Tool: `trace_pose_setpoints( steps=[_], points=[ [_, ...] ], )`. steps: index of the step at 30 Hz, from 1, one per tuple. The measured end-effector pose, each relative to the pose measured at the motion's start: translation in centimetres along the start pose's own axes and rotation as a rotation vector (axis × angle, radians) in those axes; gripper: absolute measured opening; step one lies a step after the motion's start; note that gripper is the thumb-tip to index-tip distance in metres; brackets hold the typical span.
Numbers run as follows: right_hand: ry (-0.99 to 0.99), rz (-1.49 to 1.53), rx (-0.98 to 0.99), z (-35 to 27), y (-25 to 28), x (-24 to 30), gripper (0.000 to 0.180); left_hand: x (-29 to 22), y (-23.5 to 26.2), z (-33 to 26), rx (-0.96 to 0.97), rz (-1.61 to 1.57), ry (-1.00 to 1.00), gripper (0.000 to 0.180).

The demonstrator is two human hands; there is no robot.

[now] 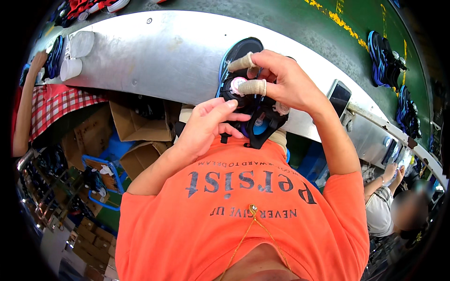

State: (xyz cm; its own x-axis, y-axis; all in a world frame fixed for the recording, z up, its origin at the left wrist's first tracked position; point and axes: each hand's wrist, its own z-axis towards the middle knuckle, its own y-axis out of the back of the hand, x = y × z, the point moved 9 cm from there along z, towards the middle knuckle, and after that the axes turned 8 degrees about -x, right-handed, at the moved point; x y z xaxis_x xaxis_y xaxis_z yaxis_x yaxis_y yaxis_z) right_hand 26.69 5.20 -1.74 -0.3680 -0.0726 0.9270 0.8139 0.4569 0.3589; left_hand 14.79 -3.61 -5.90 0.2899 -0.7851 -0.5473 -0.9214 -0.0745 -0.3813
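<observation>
A black sandal with a blue-edged sole (244, 48) lies on the metal bench in front of me, toe pointing away. More black straps and a blue insole (259, 127) sit at its near end, over the bench edge. My right hand (284, 80) bends over the sandal, cloth covers on its thumb and forefinger. Its thumb tip meets a round pink-and-white disc (238, 85) on the strap; the other fingers curl against the upper, partly hidden. My left hand (209, 122) is beside the near straps, fingers stretched out and apart, seemingly holding nothing.
A phone (339, 96) lies on the bench at right, by a metal rail (393, 129). White plastic pieces (77, 52) stand at left near a co-worker's arm (29, 89). Cardboard boxes (140, 124) sit under the bench. Another person (382, 206) works at right. Sandals (385, 61) lie beyond.
</observation>
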Motion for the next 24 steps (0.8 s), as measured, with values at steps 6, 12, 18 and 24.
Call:
trace_pose_setpoints(
  steps=[6, 12, 18, 24],
  points=[
    [0.139, -0.155, -0.035, 0.2, -2.3, 0.7, 0.029, 0.1, 0.3, 0.2, -0.112, 0.157, -0.013, 0.03],
    [-0.034, 0.029, 0.088, 1.0, -2.9, -0.9, 0.029, -0.2, 0.7, 0.1, -0.102, 0.173, -0.007, 0.03],
    [-0.144, 0.117, 0.095, -0.1, -1.4, 0.2, 0.036, -0.3, 0.6, 0.1, -0.082, 0.137, -0.041, 0.028],
    [-0.231, -0.074, 0.089, -0.4, -0.5, 0.2, 0.035, -0.6, 0.4, -0.1, -0.097, 0.169, -0.026, 0.028]
  ],
)
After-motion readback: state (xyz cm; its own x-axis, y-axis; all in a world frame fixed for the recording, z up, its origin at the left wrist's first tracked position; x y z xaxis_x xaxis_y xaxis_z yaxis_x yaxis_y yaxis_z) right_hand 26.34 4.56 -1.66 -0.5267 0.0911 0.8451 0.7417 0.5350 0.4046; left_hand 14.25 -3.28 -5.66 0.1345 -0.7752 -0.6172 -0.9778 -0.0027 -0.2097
